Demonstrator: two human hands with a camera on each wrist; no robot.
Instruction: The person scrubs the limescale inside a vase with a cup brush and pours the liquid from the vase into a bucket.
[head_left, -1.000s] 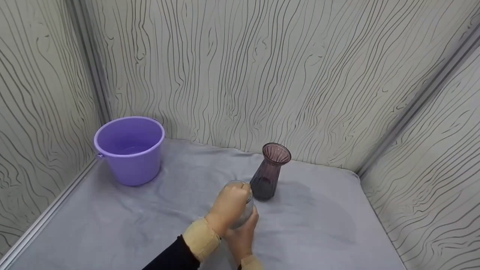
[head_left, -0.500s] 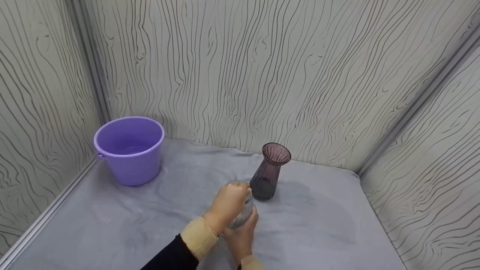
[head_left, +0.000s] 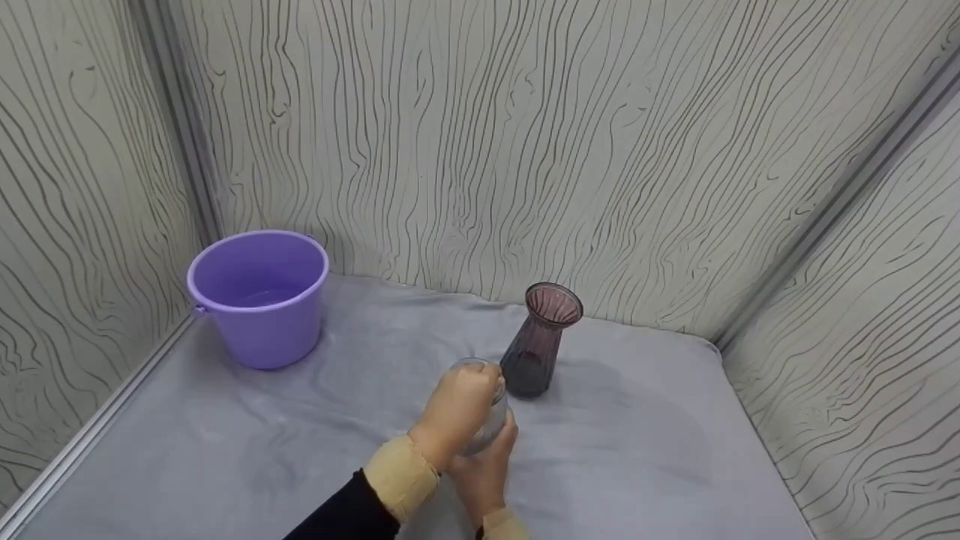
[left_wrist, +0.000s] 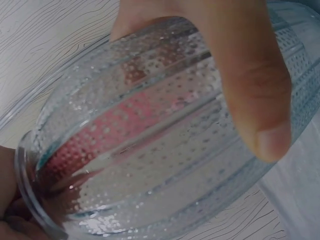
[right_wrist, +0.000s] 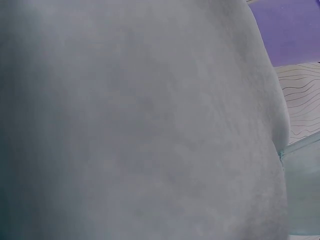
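A clear, ribbed and dimpled glass vase (head_left: 489, 430) stands tilted between my two hands. From below and the right, my right hand (head_left: 482, 476) grips its body; the right thumb (left_wrist: 255, 95) lies across the glass in the left wrist view. My left hand (head_left: 459, 409) is curled over the mouth. Through the glass, a pink cloth-like strip (left_wrist: 115, 125) shows inside, narrowing toward the left fingers at the rim; I cannot tell its exact kind. In the right wrist view only a pale piece of glass (right_wrist: 304, 190) appears at the edge, without the hand.
Just beyond the hands stands a purple ribbed glass vase (head_left: 531, 360), close to the clear one. A purple bucket (head_left: 266, 334) sits at the back left. Grey cloth (head_left: 637, 457) covers the table, and wood-patterned walls (head_left: 450, 150) enclose it behind and at both sides.
My left wrist shifts slightly to the lower left, then back, with the hand staying at the vase's mouth. The right hand's grip looks the same, and the bucket and purple vase have stayed put.
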